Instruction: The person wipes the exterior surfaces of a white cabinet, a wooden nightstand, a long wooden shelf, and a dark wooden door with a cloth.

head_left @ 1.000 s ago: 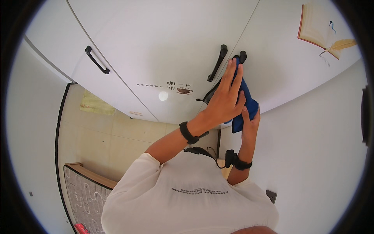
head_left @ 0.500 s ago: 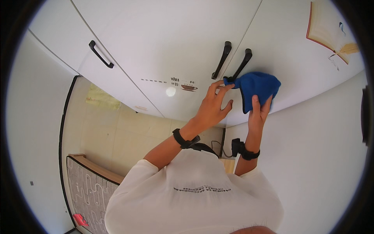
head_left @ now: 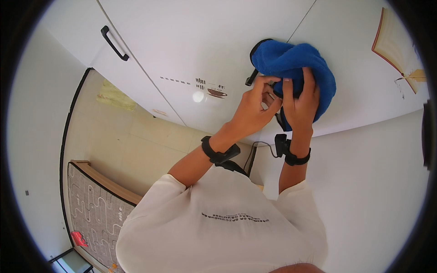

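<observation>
A blue cloth [head_left: 291, 57] with a dark edge is bunched up against the white cabinet doors [head_left: 182, 41]. It covers most of the two black door handles; the lower end of the left handle [head_left: 251, 77] shows beside it. From the right, my right hand [head_left: 300, 102] grips the cloth, thumb up and fingers tucked into its folds. My left hand [head_left: 257, 104] is closed, its fingertips pinching the cloth's near edge low by the covered handle. What lies under those fingertips is partly hidden. Each wrist wears a black strap with a small device.
Farther left, another black handle [head_left: 114, 43] is fixed on a cabinet door. A bed with a grey patterned mattress [head_left: 98, 209] stands at lower left, a red item [head_left: 78, 239] on it. A yellowish mat [head_left: 116, 95] lies on the tiled floor. White wall [head_left: 364, 182] rises at right.
The cloth has moved up and left and now covers both handles, which were mostly bare before. My right hand has followed upward, and my left fingers have curled in closer to it.
</observation>
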A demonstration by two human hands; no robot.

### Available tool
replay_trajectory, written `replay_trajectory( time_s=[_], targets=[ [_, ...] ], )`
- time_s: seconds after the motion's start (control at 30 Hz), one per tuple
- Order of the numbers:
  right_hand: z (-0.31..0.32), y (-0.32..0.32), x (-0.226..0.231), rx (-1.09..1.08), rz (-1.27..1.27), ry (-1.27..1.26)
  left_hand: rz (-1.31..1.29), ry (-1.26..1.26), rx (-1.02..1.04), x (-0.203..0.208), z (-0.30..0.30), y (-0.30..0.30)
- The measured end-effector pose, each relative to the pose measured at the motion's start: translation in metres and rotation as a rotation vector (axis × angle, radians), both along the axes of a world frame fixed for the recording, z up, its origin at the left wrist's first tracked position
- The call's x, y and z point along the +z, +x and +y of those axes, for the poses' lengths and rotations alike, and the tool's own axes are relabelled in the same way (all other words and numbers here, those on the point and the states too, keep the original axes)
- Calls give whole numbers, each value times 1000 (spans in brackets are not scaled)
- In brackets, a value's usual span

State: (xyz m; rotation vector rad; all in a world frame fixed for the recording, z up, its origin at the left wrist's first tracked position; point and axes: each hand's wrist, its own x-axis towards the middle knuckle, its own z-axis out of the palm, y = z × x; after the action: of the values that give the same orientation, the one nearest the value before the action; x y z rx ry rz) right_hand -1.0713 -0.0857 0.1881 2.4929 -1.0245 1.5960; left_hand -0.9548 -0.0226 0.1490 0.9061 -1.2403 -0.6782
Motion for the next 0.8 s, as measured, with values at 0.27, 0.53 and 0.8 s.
replay_trajectory(
  time_s=[0.27,0.53,0.8],
  targets=[
    [6,-26,-38,-60,-200,152,-95,48,-39,-19,-10,-26],
    [10,-41,-36,395,-486,590,-306,200,-160,-14,13,6],
    [24,-44,27,645,-1083,714,-602,-291,630,59,15,40]
  ],
)
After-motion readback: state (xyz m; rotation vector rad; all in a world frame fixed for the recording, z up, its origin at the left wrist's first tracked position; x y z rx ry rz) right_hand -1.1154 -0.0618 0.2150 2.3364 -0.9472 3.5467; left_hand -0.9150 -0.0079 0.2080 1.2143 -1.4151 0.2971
